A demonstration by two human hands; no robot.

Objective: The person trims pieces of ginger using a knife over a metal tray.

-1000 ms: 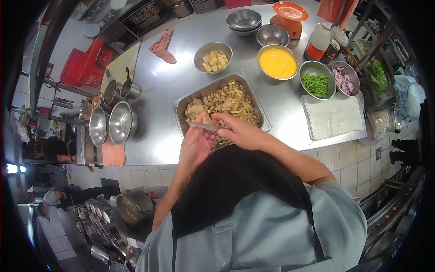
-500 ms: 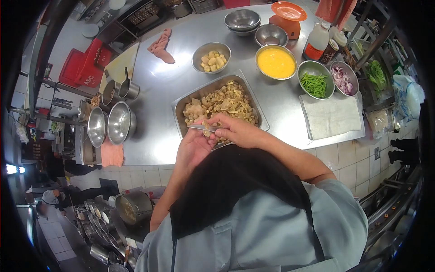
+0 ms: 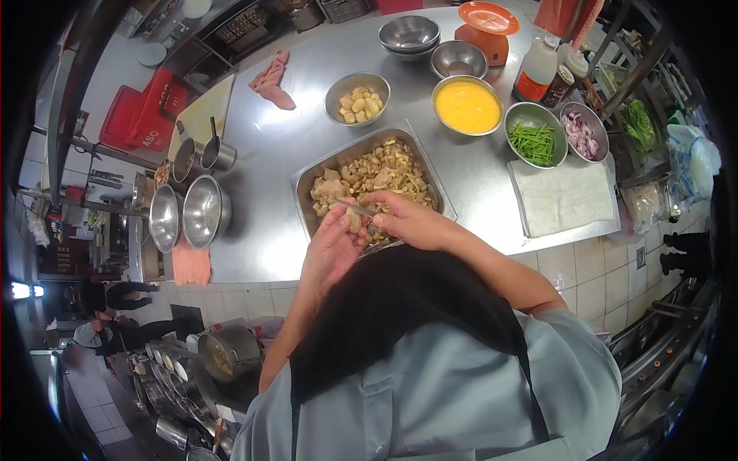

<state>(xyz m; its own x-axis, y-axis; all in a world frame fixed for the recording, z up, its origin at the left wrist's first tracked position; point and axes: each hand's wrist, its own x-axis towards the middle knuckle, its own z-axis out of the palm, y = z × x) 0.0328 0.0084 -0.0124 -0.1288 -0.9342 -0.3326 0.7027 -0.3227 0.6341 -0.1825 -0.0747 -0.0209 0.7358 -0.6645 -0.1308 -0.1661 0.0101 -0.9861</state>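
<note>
A person's left hand (image 3: pixel 332 250) has its fingers clamped on a pale piece of food (image 3: pixel 354 221) above a metal tray (image 3: pixel 306 188), a knife (image 3: pixel 354 207) gripped in the right hand (image 3: pixel 415 223); light, probably softish and slippery, the piece seems best pinched by its edges, clear of the blade

Grey rectangular metal pan (image 3: pixel 350 150) looked smooth, shiny. Flat silver metal worktable (image 3: pixel 261 200) was smooth, glossy. Orange plastic scale (image 3: pixel 486 44), one o'clock, was glossy; crumpled pink cloth (image 3: pixel 270 81), eleven o'clock, looked matt, rough.
</note>
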